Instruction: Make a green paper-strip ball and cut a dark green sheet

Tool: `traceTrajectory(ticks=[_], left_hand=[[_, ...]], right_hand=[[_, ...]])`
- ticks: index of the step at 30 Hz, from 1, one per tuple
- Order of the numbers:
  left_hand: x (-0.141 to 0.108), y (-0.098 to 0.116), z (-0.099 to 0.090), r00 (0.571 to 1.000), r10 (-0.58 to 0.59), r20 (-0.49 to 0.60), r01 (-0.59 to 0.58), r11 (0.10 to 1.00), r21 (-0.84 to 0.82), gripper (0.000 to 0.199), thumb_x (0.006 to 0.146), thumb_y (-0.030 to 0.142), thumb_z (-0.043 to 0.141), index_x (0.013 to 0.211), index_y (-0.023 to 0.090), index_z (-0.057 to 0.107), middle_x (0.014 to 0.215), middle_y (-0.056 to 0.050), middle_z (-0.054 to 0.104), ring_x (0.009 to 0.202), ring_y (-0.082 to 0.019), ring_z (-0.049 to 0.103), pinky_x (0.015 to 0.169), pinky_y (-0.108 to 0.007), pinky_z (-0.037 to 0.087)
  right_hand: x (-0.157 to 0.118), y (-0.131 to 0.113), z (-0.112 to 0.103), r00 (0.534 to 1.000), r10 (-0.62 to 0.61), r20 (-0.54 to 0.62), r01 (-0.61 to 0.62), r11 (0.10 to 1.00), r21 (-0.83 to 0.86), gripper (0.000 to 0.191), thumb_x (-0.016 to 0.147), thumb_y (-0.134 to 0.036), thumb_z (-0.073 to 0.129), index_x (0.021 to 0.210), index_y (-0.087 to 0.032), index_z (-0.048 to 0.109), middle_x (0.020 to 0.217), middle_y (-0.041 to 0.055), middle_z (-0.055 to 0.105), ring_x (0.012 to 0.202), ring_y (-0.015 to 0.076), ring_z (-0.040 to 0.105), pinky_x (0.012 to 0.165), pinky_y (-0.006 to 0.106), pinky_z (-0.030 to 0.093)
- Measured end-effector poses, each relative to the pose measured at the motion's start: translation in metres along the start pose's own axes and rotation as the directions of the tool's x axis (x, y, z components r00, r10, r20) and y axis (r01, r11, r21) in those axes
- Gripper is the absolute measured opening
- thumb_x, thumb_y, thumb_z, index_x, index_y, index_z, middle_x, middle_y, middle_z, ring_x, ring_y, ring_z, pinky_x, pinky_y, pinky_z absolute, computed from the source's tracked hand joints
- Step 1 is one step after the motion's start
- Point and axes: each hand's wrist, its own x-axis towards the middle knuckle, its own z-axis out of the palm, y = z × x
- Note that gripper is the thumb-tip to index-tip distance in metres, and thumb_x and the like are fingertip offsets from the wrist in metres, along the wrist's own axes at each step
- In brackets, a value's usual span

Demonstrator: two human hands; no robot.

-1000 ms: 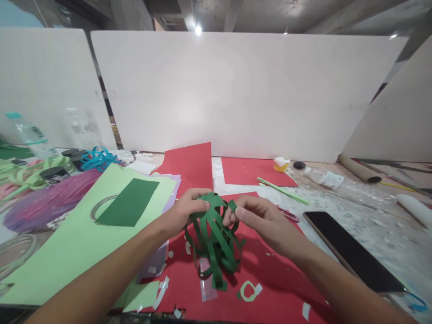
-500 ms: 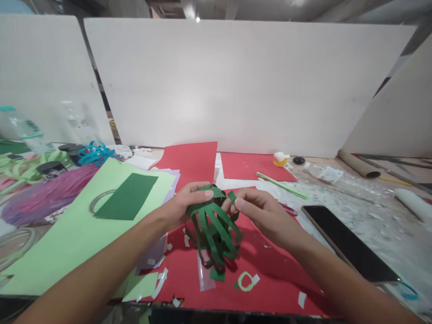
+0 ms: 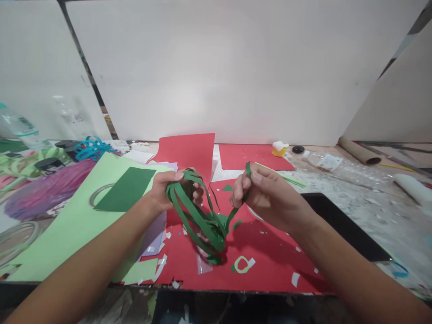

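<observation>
Dark green paper strips (image 3: 199, 216) hang in loops over the red sheet (image 3: 266, 252). My left hand (image 3: 172, 189) is closed on the upper end of the bundle, its fingers partly behind the strips. To the right, my right hand (image 3: 261, 189) pinches one green strip (image 3: 231, 218) that runs down to the bundle's lower end; the strip's tip sticks up above the fingers. Below the hands lie a pale green paper ring (image 3: 241, 264), a clear plastic piece (image 3: 203, 263) and small paper scraps.
On the left are light green sheets (image 3: 77, 234), a dark green rectangle (image 3: 126, 189), a tape roll (image 3: 96, 195) and a pink plastic bag (image 3: 50, 191). A phone (image 3: 344, 227), a plastic bottle (image 3: 351, 168) and a cardboard tube (image 3: 359, 150) lie right. White boards (image 3: 216, 72) stand behind.
My hands have moved apart, the left to the left and the right to the right and up. A strip now stretches from the bundle to my right hand. The view has tilted slightly down.
</observation>
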Motion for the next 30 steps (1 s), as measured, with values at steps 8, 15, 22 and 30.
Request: traceTrajectory(ticks=[8,15,22,30], left_hand=[[-0.002,-0.001,-0.011,0.997,-0.004,0.081,0.0,0.999,0.04,0.021,0.054,0.033,0.067,0.06,0.015,0.057,0.051,-0.006,0.057,0.049,-0.021,0.058,0.052,-0.036,0.051],[-0.004,-0.001,-0.002,0.99,-0.054,0.132,0.052,0.998,0.02,0.023,0.053,0.025,0.074,0.067,0.012,0.062,0.058,-0.006,0.064,0.054,-0.021,0.062,0.053,-0.034,0.053],[-0.002,-0.005,-0.005,0.969,-0.156,0.192,0.111,0.967,0.228,0.031,0.055,0.034,0.076,0.072,0.009,0.066,0.061,-0.009,0.067,0.055,-0.02,0.062,0.053,-0.029,0.053],[-0.002,-0.007,0.013,0.994,-0.099,0.039,0.078,0.928,0.364,0.036,0.064,0.043,0.074,0.07,0.009,0.065,0.056,-0.005,0.059,0.046,-0.012,0.051,0.043,-0.021,0.04]], right_hand=[[-0.002,0.002,-0.001,1.0,0.009,0.008,-0.009,0.999,0.034,0.017,0.091,-0.03,0.06,0.078,-0.019,0.065,0.073,-0.0007,0.066,0.069,0.0113,0.062,0.069,0.025,0.049],[0.001,0.011,0.001,0.999,0.046,0.009,-0.046,0.998,-0.046,0.02,0.092,-0.03,0.059,0.077,-0.018,0.064,0.072,-0.0009,0.065,0.068,0.0097,0.062,0.067,0.023,0.048],[-0.002,0.02,0.002,0.996,0.089,0.027,-0.084,0.986,-0.143,0.022,0.092,-0.032,0.057,0.077,-0.018,0.062,0.073,0.0,0.065,0.067,0.0102,0.062,0.064,0.024,0.049],[-0.004,0.021,0.001,0.993,0.119,0.007,-0.113,0.955,-0.273,0.023,0.092,-0.036,0.057,0.077,-0.018,0.061,0.073,0.0007,0.062,0.063,0.0102,0.057,0.058,0.023,0.045]])
